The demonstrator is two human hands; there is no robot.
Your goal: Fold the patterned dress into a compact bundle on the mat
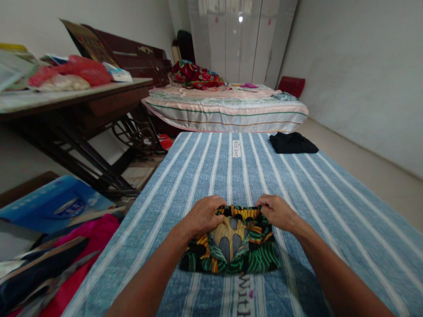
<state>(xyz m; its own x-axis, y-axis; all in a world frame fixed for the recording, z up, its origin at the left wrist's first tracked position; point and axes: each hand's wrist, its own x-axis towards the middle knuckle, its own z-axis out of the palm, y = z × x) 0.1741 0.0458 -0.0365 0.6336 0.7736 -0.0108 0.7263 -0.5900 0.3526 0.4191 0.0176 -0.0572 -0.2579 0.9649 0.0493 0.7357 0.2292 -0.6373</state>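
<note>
A patterned shirt [254, 255] in green, black and yellow lies folded into a wide bundle on the blue striped bed cover [158, 211], its open collar facing up. My left hand [207, 213] pinches the far left corner of the shirt. At the far right corner, my right hand [275, 210] grips the cloth between thumb and fingers. The far edge of the shirt stretches between both hands. Further off, near the right far corner of the cover, sits a folded black garment [293, 143], apart from my hands.
Left stands a sewing-machine table [109, 92] holding a red plastic bag [86, 70]. Below it lie a blue package [62, 202] and a heap of clothes [79, 259]. Beyond are a second bed [231, 114] with a red floral blanket [194, 77] and a wardrobe [247, 39].
</note>
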